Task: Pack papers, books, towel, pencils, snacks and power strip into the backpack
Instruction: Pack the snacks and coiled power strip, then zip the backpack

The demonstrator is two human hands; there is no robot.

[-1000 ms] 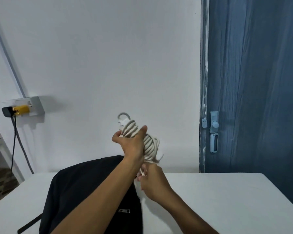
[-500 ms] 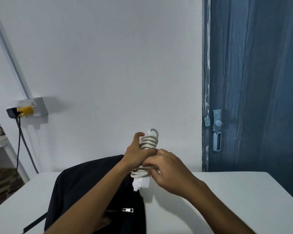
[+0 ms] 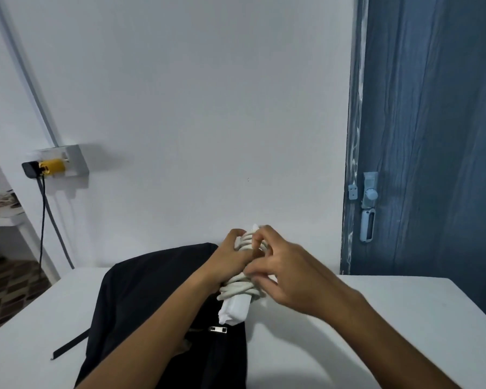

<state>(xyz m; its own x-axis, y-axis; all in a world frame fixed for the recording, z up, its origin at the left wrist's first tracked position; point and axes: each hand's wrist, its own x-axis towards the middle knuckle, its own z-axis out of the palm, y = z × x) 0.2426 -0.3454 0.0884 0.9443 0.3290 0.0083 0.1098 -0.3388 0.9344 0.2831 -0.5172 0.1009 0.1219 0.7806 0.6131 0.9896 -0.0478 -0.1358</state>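
We hold the white plastic power strip [image 3: 236, 306], with its thick white cord wound around the body, above the black fabric backpack [image 3: 152, 290]. The left hand [image 3: 227, 259] has its grip clamped round the wound bundle from the left side. The right hand [image 3: 289, 272] works on the coils with curled fingers; its fingertips [image 3: 254, 242] pinch at a turn of the cord near the top of the bundle. We judge that this is the securing of the cord before stowing.

Status of the task:
- The power strip is not yet in the backpack; it is in both hands, over the right part of the pack.
- No papers, books, towel, pencils or snacks lie in view. We judge that they are already packed, but the inside of the backpack is hidden, so this cannot be confirmed.
- Remaining, as far as we can judge: insert the power strip and close the pack. A metal zipper pull [image 3: 218, 329] shows on the front panel; whether the main opening is open cannot be told.

Surface and room: the backpack lies flat on a white desk [image 3: 376, 318], with a black strap [image 3: 69, 346] trailing to the left. Behind the desk stands a plain white wall [image 3: 194, 108]. A grey wall socket [image 3: 68, 161] carries a yellow plug and a black adapter with a dark cable hanging down. A blue wooden door [image 3: 438, 136] with a pale blue latch stands at the right.
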